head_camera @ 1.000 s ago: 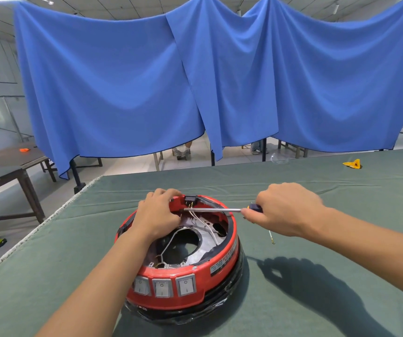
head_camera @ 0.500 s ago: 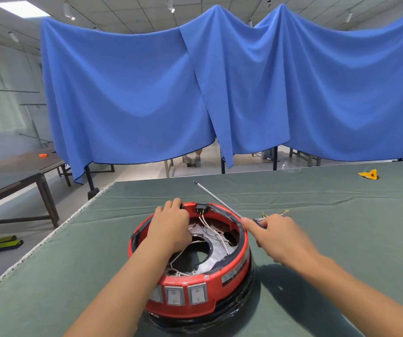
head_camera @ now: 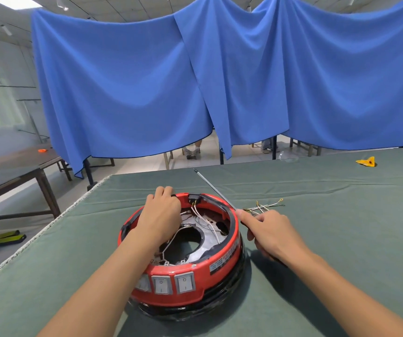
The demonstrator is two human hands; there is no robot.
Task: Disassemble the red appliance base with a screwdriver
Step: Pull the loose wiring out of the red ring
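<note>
We see left hand (head_camera: 161, 215) gripping red appliance base (head_camera: 195, 271) rim; right hand (head_camera: 272, 233) holding screwdriver (head_camera: 214, 188); loose wires (head_camera: 263, 207) just beside; three rocker switches (head_camera: 169, 284) front; yellow scrap (head_camera: 365, 162) far on counter (head_camera: 341, 215).

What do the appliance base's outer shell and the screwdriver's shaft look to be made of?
Red appliance base: likely moulded plastic, smooth and semi-glossy, with rounded edges and a stuck-on label. Screwdriver shaft: metal, thin, straight, bright silver with a highlight along its length.

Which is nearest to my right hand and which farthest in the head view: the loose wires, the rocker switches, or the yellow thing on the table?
1. Loose wires: just beyond the right hand.
2. Rocker switches: front of the red base, toward you.
3. Yellow thing: far right of the table.
</note>
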